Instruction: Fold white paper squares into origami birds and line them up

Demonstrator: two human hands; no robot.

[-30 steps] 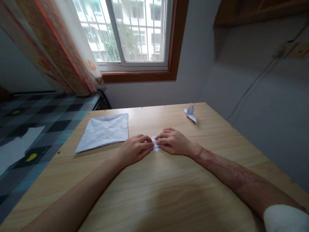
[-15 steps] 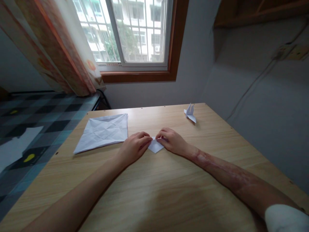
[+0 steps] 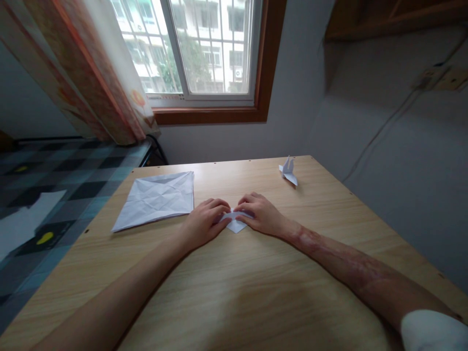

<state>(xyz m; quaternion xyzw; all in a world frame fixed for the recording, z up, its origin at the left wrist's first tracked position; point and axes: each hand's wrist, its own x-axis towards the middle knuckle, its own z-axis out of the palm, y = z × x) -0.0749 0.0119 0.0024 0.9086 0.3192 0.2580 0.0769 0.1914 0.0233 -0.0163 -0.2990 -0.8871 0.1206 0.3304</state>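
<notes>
Between my hands, on the table, lies a small piece of folded white paper (image 3: 236,225), its pointed corner toward me. My left hand (image 3: 206,218) grips the paper's left side with thumb and fingers. On the right side, my right hand (image 3: 259,213) pinches it in the same way, thumb nearest me. A raised flap shows between the two sets of fingers; parts of the paper are hidden under them. Just left of my left hand rests a stack of creased white paper sheets (image 3: 157,201). Farther back at the right stands a folded paper crane (image 3: 288,172).
The wooden table (image 3: 234,292) reaches to the wall under a barred window (image 3: 212,48). At the left is a bed with a checked cover (image 3: 91,187), and white paper (image 3: 25,222) lies on it. A curtain (image 3: 98,73) hangs above the bed.
The thumbs have shifted slightly toward me and the fingers have opened from them. A flap of the folded paper now stands up between the hands.
</notes>
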